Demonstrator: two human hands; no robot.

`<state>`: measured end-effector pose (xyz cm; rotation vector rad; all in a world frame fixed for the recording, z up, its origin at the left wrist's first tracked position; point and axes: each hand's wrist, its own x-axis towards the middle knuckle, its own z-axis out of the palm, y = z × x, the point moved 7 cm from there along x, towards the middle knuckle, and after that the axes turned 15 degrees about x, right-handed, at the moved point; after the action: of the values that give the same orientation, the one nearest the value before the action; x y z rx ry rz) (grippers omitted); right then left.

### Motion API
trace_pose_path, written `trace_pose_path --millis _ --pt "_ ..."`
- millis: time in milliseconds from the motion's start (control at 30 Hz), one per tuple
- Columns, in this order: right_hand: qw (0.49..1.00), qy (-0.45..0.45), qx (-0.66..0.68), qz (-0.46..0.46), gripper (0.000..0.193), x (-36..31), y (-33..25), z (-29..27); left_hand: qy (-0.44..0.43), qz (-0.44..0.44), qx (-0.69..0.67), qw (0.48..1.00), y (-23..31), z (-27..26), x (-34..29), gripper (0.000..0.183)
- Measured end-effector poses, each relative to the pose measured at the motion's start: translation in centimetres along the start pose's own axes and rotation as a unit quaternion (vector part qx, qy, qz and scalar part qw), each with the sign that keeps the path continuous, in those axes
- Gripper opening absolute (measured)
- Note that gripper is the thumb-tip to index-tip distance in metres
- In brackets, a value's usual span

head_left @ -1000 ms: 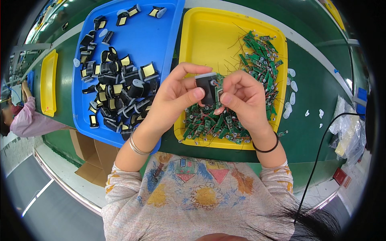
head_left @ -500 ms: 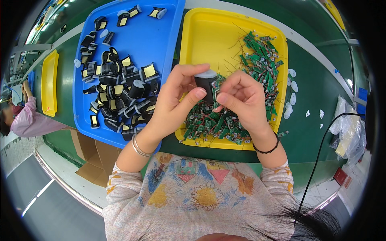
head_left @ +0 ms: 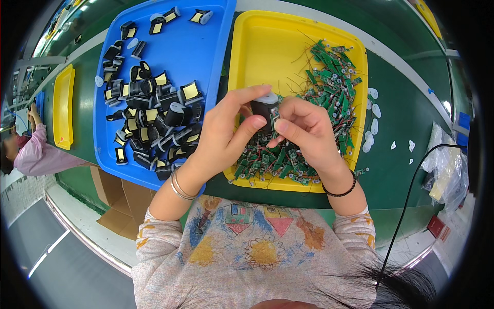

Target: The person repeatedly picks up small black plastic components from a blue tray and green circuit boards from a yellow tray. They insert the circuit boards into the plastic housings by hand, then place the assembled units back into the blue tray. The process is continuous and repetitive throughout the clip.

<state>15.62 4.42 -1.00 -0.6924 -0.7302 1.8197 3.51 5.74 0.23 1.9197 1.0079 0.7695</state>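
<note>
Over the near-left part of the yellow tray [head_left: 252,51], my left hand [head_left: 218,129] grips a black plastic housing [head_left: 261,110] with a grey end cap, thumb and fingers on opposite sides. My right hand [head_left: 311,129] pinches a small green circuit board [head_left: 275,114] against the housing's right side. Its fingertips partly hide the board, so I cannot tell how far it sits in the housing. Below both hands lies a heap of green circuit boards [head_left: 334,87] with thin wires and small round grey parts.
To the left, a blue tray [head_left: 206,51] holds many black housings [head_left: 139,103], some with pale yellow pads. Loose grey caps [head_left: 375,110], a plastic bag [head_left: 437,170] and a black cable [head_left: 409,206] are at right. A person in pink [head_left: 46,152] sits far left, near another yellow tray [head_left: 64,108].
The housing has tilted slightly in my left hand and shifted a little right. My right fingers have closed in on the board at its side. The yellow tray has slid slightly left.
</note>
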Motion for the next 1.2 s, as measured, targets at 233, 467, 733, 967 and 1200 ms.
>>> trace_pose_path --millis 233,467,733,967,1200 --pt "0.844 0.000 -0.476 -0.249 0.008 -0.8 -2.4 2.2 -0.001 -0.027 -0.048 0.998 0.9 -0.3 0.7 0.038" --pt "0.839 -0.013 -0.480 -0.257 0.011 -1.1 -2.1 2.8 -0.031 -0.066 -0.055 0.996 0.5 -0.9 0.5 0.037" --pt "0.863 -0.047 -0.443 -0.237 0.012 -1.0 -2.3 2.8 -0.005 -0.034 -0.197 0.980 1.2 -0.7 0.5 0.040" --pt "0.846 -0.084 -0.454 -0.267 0.012 -1.2 -2.5 3.7 -0.024 -0.070 -0.252 0.965 0.7 -0.7 0.3 0.047" --pt "0.833 -0.096 -0.458 -0.295 0.012 -1.5 -2.5 4.0 -0.010 -0.059 -0.245 0.968 0.9 -0.9 0.2 0.045"
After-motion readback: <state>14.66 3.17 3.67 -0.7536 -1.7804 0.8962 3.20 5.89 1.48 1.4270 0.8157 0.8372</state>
